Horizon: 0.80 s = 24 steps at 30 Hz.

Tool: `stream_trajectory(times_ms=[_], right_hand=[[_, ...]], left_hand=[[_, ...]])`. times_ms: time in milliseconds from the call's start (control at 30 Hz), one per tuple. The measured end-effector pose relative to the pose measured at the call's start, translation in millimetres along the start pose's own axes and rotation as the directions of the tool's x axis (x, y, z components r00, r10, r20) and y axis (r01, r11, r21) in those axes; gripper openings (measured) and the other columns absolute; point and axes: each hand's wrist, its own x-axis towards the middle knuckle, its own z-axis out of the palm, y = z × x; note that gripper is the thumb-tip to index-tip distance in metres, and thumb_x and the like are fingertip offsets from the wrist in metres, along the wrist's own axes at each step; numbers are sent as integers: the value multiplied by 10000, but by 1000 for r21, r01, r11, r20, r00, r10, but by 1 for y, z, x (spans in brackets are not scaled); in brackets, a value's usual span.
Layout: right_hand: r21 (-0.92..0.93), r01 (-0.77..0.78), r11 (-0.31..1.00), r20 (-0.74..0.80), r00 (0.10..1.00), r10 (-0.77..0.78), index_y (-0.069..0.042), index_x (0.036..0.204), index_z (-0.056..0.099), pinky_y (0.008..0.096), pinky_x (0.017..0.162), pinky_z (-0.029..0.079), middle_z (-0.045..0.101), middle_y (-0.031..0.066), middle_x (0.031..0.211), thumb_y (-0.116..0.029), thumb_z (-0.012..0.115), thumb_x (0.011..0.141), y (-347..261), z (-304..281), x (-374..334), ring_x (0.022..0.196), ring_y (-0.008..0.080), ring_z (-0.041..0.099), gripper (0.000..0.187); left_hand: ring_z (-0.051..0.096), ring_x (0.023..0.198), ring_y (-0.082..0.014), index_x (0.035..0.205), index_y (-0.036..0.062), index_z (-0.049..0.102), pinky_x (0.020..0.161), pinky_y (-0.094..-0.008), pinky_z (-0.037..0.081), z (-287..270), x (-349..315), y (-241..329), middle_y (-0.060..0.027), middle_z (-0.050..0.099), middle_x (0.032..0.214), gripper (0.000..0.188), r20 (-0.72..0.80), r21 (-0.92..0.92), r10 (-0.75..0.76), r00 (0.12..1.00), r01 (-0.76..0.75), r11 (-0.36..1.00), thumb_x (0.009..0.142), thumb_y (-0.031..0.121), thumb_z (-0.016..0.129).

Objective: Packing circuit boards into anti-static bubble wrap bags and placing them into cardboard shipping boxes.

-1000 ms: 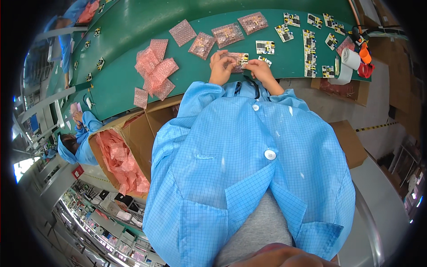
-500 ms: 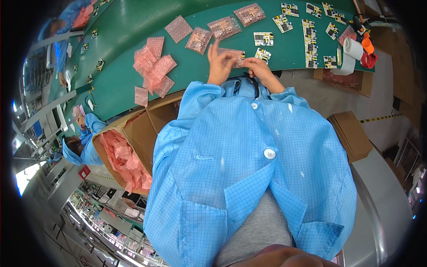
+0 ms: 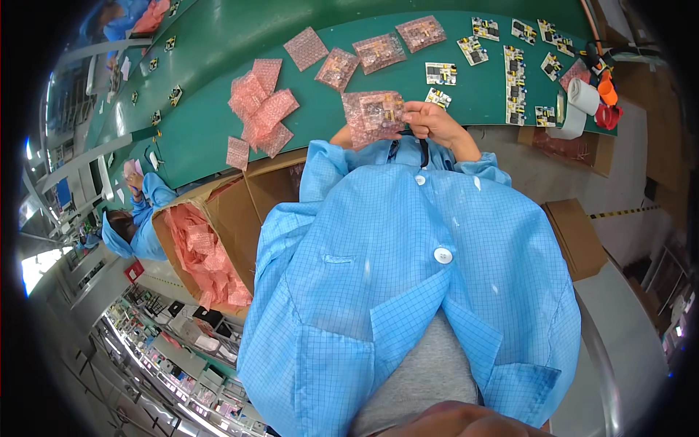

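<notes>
A pink bubble-wrap bag [image 3: 364,120] with a circuit board showing through it is held up at the table's near edge. My right hand [image 3: 438,125] pinches its right edge between thumb and fingers. Behind the bag is my left hand [image 3: 341,137], with only a part by the wrist in sight; its fingers are hidden. Just beyond the bag, a bare circuit board [image 3: 438,97] lies on the green table [image 3: 320,116], and another board [image 3: 441,73] lies farther back. Three filled bubble bags [image 3: 378,54] rest past my hands, beside a flat bag [image 3: 306,49].
Pink bubble bags [image 3: 263,105] are piled to the left. A carton [image 3: 237,211] full of pink bags stands below the table edge. Several boards [image 3: 515,86] lie at the right, near a white roll [image 3: 582,97] and an orange-handled tool [image 3: 606,89]. Another person [image 3: 149,218] sits at far left.
The bag has turned from edge-on to broad side up. My left hand has dropped behind it from its raised, spread-finger pose. The right hand keeps hold at the right edge.
</notes>
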Motion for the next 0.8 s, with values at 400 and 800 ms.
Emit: stream_trajectory(times_ms=[400, 800], right_hand=[[-143, 80, 986, 89, 994, -68, -44, 1435, 368, 197, 469, 299, 599, -6, 792, -91, 649, 926, -9, 16, -11, 547, 21, 401, 584], [-150, 194, 969, -88, 974, -208, -5, 1298, 495, 228, 442, 331, 706, 79, 890, -98, 677, 872, 29, 2, 5, 522, 53, 458, 473]], left_hand=[[620, 1089, -186, 1356, 32, 499, 889, -302, 558, -36, 19, -34, -131, 592, 1282, 471, 173, 452, 178, 969, -238, 860, 918, 100, 658], [517, 1274, -318, 1465, 85, 372, 1028, -546, 443, 18, -15, 10, -128, 461, 1461, 817, -118, -89, -141, 983, 131, 987, 943, 702, 251]])
